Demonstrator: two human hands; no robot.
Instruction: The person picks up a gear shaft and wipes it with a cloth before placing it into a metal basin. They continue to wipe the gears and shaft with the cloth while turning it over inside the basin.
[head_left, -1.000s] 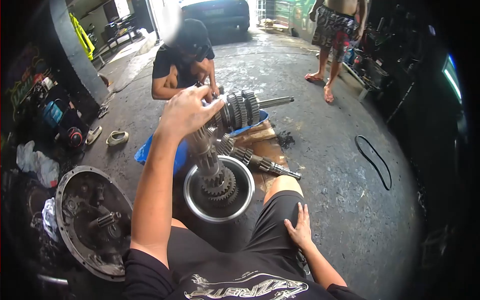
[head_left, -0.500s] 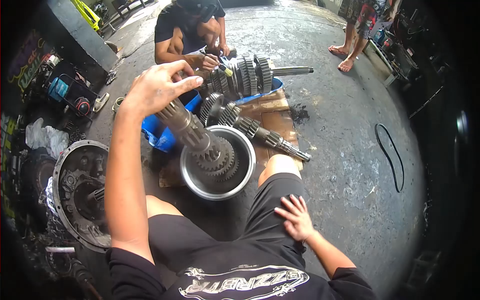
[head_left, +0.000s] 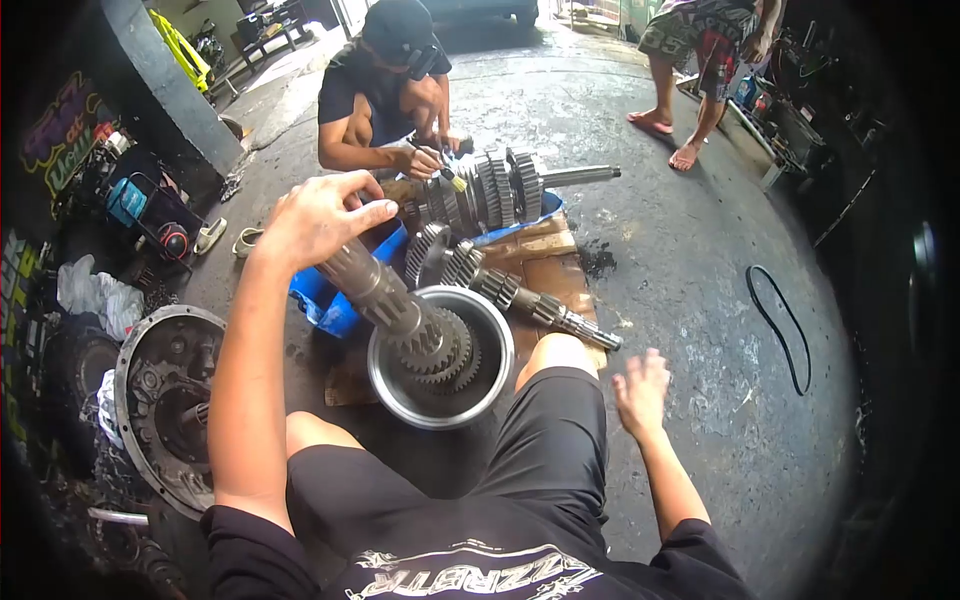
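Observation:
My left hand (head_left: 325, 222) is over the upper end of a splined gear shaft (head_left: 385, 300), fingers curled over its top. The shaft leans, its toothed gears sitting inside a round metal ring-like housing (head_left: 378, 385) between my knees. Beyond my right knee, my right hand (head_left: 643, 392) is raised in the air with fingers apart, holding nothing. A second gear shaft (head_left: 515, 292) lies on cardboard beside the housing. Farther off, a bigger gear assembly (head_left: 490, 192) rests over a blue tray (head_left: 335, 318).
A crouching co-worker (head_left: 375, 110) holds a brush (head_left: 455, 180) against the large gears. Another person (head_left: 700, 80) stands at the back right. A black belt (head_left: 780, 325) lies on the floor at right; a round bell housing (head_left: 165, 400) is at my left.
My right hand has lifted off my thigh and moved outward to the right. My left hand stays at the shaft's top. The standing person's feet have shifted left.

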